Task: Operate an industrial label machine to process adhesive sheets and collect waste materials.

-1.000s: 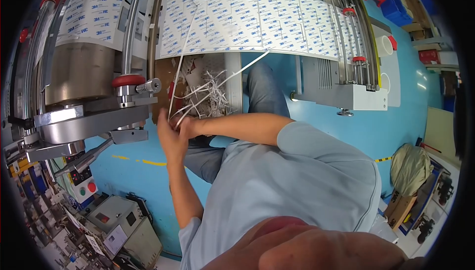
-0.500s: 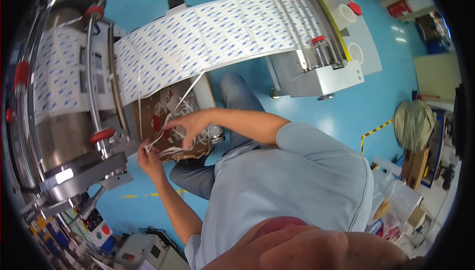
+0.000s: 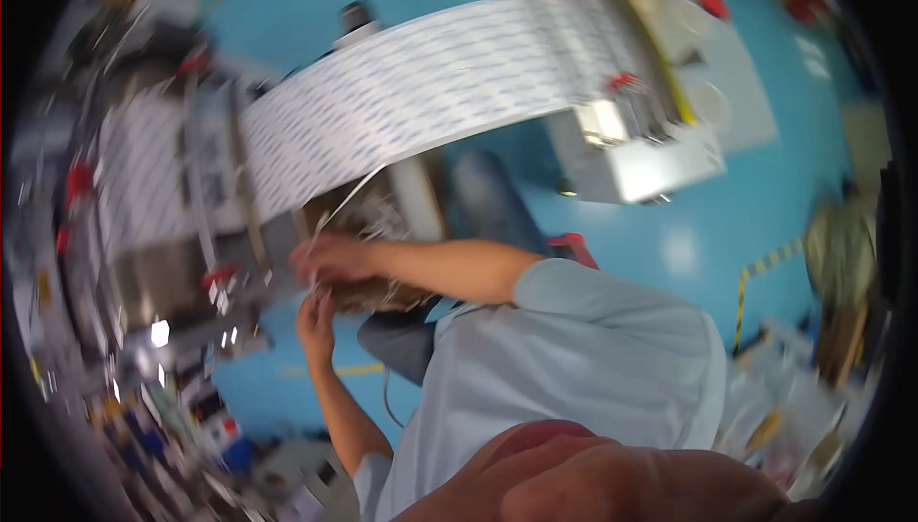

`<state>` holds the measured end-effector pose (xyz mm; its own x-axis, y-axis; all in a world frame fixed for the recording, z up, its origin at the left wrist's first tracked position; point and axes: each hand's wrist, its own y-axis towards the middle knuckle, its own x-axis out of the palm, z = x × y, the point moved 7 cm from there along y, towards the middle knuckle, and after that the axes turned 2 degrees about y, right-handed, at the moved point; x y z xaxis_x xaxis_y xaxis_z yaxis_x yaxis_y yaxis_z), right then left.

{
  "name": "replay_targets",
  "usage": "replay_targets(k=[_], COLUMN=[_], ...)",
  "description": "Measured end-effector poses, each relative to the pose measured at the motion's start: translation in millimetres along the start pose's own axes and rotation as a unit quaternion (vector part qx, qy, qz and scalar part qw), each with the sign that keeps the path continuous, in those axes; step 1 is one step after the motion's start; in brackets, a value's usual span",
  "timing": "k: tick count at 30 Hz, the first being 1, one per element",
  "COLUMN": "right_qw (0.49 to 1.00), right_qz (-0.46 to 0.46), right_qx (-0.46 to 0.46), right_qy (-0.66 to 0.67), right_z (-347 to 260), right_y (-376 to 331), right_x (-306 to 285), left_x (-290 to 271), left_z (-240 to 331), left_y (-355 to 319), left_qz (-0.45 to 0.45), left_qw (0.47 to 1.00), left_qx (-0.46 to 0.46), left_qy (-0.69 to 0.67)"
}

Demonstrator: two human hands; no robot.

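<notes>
A long white strip (image 3: pixel 356 195) runs slantwise from the lower edge of a wide printed web (image 3: pixel 411 77) of white sheet with blue marks. It comes down to my two hands at the left. My left hand (image 3: pixel 316 319), the lower one, is closed at the fingertips, pinched on the loose end of the strip. Just above it, my right hand (image 3: pixel 337 257) lies across the strip, its fingers smeared by motion, so its grip is unclear. Under the hands stands a cardboard box (image 3: pixel 304 221) with a tangle of white strip waste (image 3: pixel 384 221), partly hidden by my right forearm.
A roller machine (image 3: pixel 158 278) with metal bars and red collars stands at the left. Another metal roller unit (image 3: pixel 660 159) stands at the upper right; the web spans between them. My knee (image 3: pixel 488 192) is beside the box. A red object (image 3: pixel 574 250) is behind my right arm.
The whole view has shifted and blurred. My right hand has moved left onto the strip, closer to my left hand; its thumb and fingers were spread before. My left hand keeps its pinch.
</notes>
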<state>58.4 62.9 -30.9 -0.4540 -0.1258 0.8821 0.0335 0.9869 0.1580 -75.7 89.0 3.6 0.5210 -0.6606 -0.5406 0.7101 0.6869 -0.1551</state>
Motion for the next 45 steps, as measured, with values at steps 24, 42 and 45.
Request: replay_targets(k=[24,42,45], right_qw=[0.975,0.972,0.974], right_qz=[0.219,0.224,0.217], right_qx=[-0.038,-0.023,-0.036], right_qy=[-0.016,-0.072,-0.054], right_z=[15.1,18.6,18.4], right_y=[6.4,8.6,8.5], right_x=[-54.4,-47.8,-45.7], left_x=[-404.0,-403.3,-406.3], left_z=[-35.6,-44.3,-50.2], left_y=[-186.5,-183.3,-183.7], left_qz=[0.465,0.425,0.420], left_qw=[0.599,0.639,0.634], left_qx=[-0.151,-0.131,-0.146], left_qy=[0.634,0.628,0.633])
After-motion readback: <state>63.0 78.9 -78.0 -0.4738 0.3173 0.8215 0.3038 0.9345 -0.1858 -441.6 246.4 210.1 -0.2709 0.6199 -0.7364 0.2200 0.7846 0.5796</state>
